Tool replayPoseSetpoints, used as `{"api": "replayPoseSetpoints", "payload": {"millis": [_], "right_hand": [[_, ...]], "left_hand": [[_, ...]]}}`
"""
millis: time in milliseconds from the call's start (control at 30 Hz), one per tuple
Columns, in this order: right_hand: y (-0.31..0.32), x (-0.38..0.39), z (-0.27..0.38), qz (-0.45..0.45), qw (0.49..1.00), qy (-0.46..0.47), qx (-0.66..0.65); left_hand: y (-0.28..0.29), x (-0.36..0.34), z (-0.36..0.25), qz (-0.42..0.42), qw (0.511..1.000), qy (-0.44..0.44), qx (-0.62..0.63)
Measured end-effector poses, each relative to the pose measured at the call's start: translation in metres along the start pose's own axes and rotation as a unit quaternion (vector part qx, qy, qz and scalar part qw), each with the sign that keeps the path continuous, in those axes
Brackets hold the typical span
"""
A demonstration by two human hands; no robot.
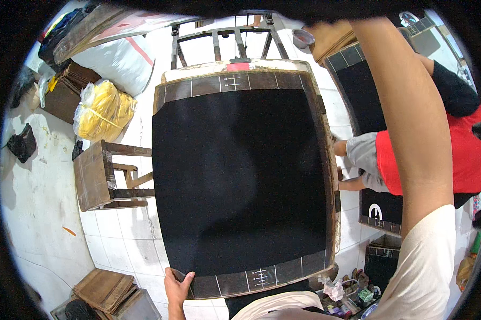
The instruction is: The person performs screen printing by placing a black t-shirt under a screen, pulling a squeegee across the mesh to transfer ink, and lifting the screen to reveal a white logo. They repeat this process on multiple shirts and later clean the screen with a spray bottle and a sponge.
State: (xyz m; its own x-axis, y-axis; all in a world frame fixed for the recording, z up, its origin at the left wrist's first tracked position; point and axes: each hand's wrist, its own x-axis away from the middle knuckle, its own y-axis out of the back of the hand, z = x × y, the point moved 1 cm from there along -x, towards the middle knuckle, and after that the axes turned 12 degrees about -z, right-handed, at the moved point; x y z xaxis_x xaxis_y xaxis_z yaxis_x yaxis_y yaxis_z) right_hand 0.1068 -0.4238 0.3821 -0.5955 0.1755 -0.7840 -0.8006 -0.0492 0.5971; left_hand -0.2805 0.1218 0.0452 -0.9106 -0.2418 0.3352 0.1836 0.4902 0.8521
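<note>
The left hand (178, 290) is at the near left corner of a large framed board (219, 286), its thumb over the top face and its fingers around the outer edge, pinching the corner. The board stands directly in front of the person, a black sheet (240, 176) covering most of it between dark end strips with white marks. The right arm (416, 117) stretches forward past the board's right side; its hand is out of view, so its state I cannot tell. A wooden stool (91, 176) stands left of the board, near a yellow plastic-wrapped bundle (106, 109). To the right is a co-worker in a red shirt (419, 160).
</note>
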Motion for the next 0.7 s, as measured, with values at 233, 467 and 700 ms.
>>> {"api": "replayPoseSetpoints", "payload": {"millis": [233, 467, 700], "right_hand": [[-0.011, -0.013, -0.006, -0.056, 0.998, 0.012, -0.017], [-0.011, -0.030, -0.006, -0.038, 0.999, -0.006, -0.028], [-0.012, -0.046, -0.003, -0.023, 0.998, -0.010, -0.052]], "left_hand": [[-0.004, 0.009, -0.011, -0.031, 0.999, 0.002, 0.023], [0.000, -0.011, -0.020, -0.008, 1.000, 0.010, 0.024], [0.007, -0.023, -0.030, 0.014, 1.000, 0.017, 0.022]]}}
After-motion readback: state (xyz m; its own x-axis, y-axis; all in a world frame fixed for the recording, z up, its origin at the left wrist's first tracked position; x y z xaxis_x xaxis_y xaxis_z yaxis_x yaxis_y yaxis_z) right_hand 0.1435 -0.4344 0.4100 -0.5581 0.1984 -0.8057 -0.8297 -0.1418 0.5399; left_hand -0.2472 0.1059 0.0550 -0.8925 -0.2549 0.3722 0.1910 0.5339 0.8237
